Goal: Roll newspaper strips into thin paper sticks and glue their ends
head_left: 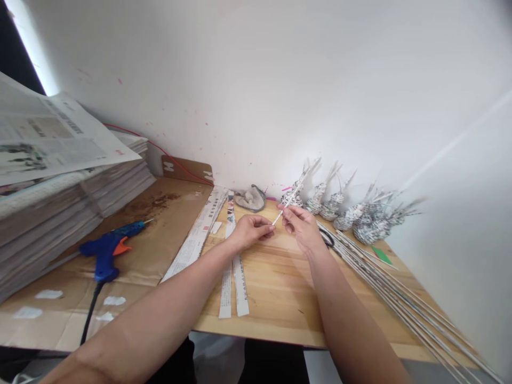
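My left hand (pixel 254 229) pinches the lower end of a thin rolled newspaper tube (pixel 277 218) between thumb and fingers. Higher up, my right hand (pixel 301 223) grips the same tube, which slants up and away to the right above the wooden table. Two cut newspaper strips (pixel 240 285) lie flat under my left wrist, partly covered by it. To their left is a fanned pile of newspaper strips (pixel 196 240). A crumpled grey cloth (pixel 250 199) rests behind my left hand, near the wall.
Several woven paper figures (pixel 331 205) line the wall. Long paper rods (pixel 384 282) overhang the right front edge, beside a black scissor-like handle (pixel 327 238). A blue glue gun (pixel 106 250) lies on cardboard (pixel 160 213) at left, before a tall newspaper stack (pixel 80 208).
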`<state>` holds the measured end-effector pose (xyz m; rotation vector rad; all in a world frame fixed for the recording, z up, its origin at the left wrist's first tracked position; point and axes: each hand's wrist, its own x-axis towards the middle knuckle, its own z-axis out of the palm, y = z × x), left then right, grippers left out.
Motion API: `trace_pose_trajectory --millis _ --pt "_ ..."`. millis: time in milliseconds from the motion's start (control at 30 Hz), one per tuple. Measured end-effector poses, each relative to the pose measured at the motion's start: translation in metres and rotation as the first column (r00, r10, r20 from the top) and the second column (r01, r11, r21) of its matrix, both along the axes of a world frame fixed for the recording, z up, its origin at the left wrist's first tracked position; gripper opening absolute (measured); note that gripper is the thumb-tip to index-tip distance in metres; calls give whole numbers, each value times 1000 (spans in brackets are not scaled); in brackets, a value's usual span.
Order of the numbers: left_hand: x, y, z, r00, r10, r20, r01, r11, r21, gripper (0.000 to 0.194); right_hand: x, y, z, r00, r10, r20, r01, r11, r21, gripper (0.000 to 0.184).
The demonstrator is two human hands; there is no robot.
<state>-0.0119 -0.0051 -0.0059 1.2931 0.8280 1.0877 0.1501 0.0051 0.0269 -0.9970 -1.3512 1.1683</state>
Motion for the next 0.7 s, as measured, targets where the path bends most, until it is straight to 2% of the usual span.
trace_pose_trajectory --millis 200,400,533,700 --pt "0 1 0 1000 -17 13 17 1000 -17 33 2 1 0 997 -53 -64 53 999 3 28" --pt "-1 0 1 1000 -13 -9 13 1000 -13 33 1 2 -1 1000 -8 -27 8 1000 11 28" --pt "-1 1 1 1000 -16 -7 16 1000 0 33 3 3 -2 994 -97 -52 97 995 -5 27" --pt "-1 1 -1 1000 -18 -25 19 1000 1 34 5 4 -2 994 -47 -96 46 999 -5 30"
